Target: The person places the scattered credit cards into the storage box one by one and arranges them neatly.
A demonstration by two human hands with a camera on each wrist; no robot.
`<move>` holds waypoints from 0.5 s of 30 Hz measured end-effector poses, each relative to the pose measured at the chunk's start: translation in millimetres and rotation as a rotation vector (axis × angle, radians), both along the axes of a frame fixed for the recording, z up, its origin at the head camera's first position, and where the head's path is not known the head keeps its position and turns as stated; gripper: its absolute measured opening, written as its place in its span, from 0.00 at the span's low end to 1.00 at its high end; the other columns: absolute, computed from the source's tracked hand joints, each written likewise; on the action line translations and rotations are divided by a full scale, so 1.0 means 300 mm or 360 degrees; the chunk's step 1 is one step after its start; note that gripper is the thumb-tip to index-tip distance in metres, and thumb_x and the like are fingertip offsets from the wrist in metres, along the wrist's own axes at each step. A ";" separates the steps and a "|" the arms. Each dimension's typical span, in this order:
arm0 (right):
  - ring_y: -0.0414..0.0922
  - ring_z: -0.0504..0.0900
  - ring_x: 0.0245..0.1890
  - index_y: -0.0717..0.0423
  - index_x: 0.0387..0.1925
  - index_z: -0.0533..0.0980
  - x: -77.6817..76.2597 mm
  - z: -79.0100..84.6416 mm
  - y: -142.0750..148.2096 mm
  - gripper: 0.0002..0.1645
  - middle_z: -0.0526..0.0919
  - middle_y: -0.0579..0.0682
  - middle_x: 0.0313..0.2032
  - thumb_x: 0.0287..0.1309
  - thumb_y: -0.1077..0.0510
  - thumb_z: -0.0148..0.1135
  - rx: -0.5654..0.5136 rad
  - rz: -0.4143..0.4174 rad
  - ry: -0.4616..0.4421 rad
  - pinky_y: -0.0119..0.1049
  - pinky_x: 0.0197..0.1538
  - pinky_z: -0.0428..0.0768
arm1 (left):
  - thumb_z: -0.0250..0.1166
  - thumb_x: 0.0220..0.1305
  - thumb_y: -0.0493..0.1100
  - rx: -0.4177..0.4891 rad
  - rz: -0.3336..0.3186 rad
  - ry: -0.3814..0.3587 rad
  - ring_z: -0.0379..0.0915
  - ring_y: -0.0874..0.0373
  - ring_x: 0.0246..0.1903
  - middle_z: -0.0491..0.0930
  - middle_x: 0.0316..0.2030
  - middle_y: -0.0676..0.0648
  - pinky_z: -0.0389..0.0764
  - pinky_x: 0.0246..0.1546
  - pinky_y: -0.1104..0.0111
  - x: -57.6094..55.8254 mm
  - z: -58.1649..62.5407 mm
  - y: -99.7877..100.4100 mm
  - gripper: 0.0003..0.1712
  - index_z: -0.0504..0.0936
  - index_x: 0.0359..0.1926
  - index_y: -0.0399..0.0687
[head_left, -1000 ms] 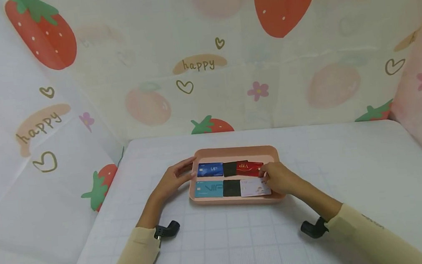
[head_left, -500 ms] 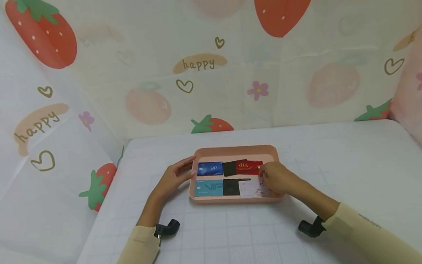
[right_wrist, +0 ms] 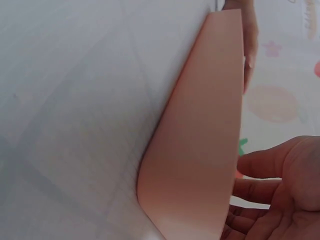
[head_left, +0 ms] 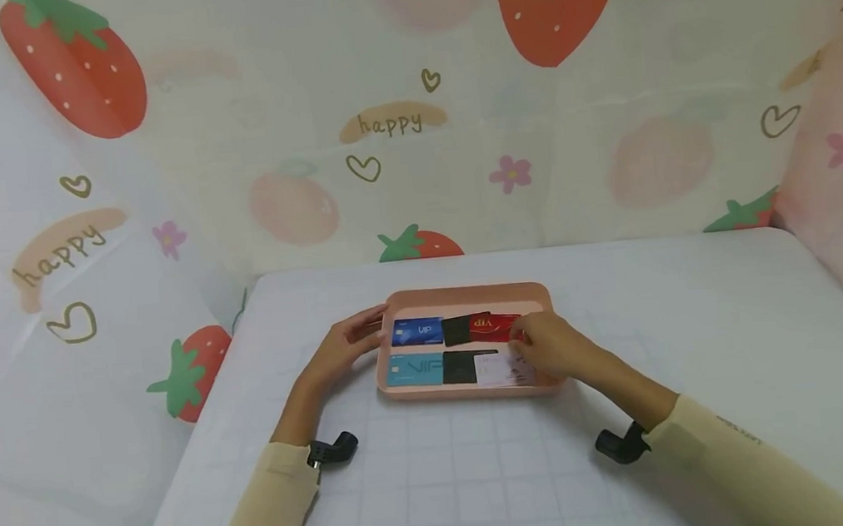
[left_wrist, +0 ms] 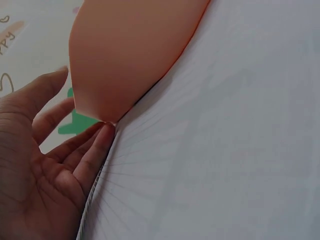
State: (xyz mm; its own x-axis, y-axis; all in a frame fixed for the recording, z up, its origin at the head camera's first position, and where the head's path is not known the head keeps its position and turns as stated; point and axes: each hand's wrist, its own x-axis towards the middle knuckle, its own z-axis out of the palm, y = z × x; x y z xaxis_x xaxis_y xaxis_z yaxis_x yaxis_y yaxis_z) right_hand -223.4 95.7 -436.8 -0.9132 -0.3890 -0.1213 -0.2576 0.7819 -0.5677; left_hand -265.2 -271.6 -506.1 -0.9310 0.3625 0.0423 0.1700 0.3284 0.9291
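A shallow pink tray (head_left: 469, 294) lies on the table with cards in two rows. The far row has a blue VIP card (head_left: 417, 332), a black card (head_left: 456, 331) and overlapping red VIP cards (head_left: 491, 326). Nearer are a light blue VIP card (head_left: 415, 370), another black card (head_left: 460, 368) and a white card (head_left: 502, 369) overlapping its right part. My left hand (head_left: 339, 349) rests its extended fingers along the tray's left end. Over the tray's right side, my right hand (head_left: 552, 343) has bent fingers at the red and white cards' right ends; I cannot tell whether it pinches one.
The table (head_left: 440, 470) has a white cloth with a faint grid. Behind it hangs a strawberry-printed curtain (head_left: 567, 117), with similar cloth at both sides. Black wrist cameras (head_left: 335, 448) sit at both sleeves.
The white card has shifted slightly toward the near side, showing more of the black card's far edge. My right fingertips have moved slightly left and nearer. The left hand stays at the tray.
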 end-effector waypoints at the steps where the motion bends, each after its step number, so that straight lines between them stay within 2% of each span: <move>1: 0.44 0.74 0.25 0.65 0.48 0.82 -0.002 0.003 -0.001 0.13 0.79 0.50 0.25 0.67 0.61 0.63 -0.0009 0.0005 0.0008 0.31 0.25 0.75 | 0.65 0.72 0.46 -0.0010 0.0004 -0.0009 0.68 0.47 0.68 0.71 0.69 0.44 0.70 0.68 0.50 -0.002 0.003 -0.002 0.32 0.69 0.74 0.53; 7: 0.47 0.77 0.33 0.63 0.45 0.84 -0.014 0.030 0.005 0.10 0.82 0.50 0.31 0.66 0.61 0.65 -0.0017 0.0041 0.0058 0.35 0.34 0.80 | 0.64 0.73 0.45 -0.0072 -0.0029 0.0008 0.71 0.48 0.66 0.72 0.69 0.46 0.75 0.64 0.54 -0.018 0.029 -0.029 0.32 0.69 0.74 0.56; 12: 0.46 0.78 0.32 0.60 0.47 0.82 -0.010 0.054 0.019 0.12 0.83 0.51 0.34 0.67 0.57 0.64 0.0013 0.0004 0.0126 0.34 0.30 0.81 | 0.61 0.75 0.44 -0.0049 -0.0065 0.0032 0.73 0.43 0.64 0.74 0.66 0.38 0.79 0.59 0.55 -0.021 0.066 -0.061 0.30 0.68 0.74 0.48; 15: 0.46 0.79 0.31 0.58 0.49 0.82 -0.009 0.069 0.035 0.14 0.85 0.52 0.36 0.69 0.53 0.62 0.0038 -0.0034 0.0209 0.35 0.30 0.80 | 0.58 0.77 0.46 -0.0088 -0.0075 0.0038 0.73 0.42 0.64 0.74 0.66 0.37 0.80 0.57 0.54 -0.019 0.098 -0.082 0.28 0.68 0.74 0.49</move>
